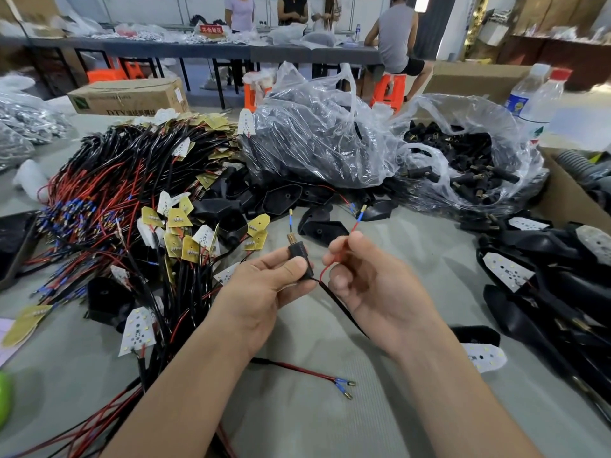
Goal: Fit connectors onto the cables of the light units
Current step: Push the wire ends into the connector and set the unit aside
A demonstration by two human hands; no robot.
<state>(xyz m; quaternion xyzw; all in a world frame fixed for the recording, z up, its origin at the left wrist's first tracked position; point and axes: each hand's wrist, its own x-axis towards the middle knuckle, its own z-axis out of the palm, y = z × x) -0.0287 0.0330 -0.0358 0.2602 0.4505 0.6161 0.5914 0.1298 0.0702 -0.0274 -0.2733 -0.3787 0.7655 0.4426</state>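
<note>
Left hand (264, 285) clamps black connector (299, 256) between thumb and fingers, brass end up, just left of right hand (370, 285). One blue-sleeved lead (291, 221) pokes out its top. Right hand pinches red wire (355, 227), tip above fingertips, probably aiming to thread it. Cable (340, 305) drops between palms.

L hand (264, 289), R hand (377, 289), forearms (185, 375): all bare.

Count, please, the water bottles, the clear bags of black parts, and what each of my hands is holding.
Bottles: 2
Bags: 2
Connector, gripped by the left hand: 1
Red wire, pinched by the right hand: 1
Total: 6
</note>
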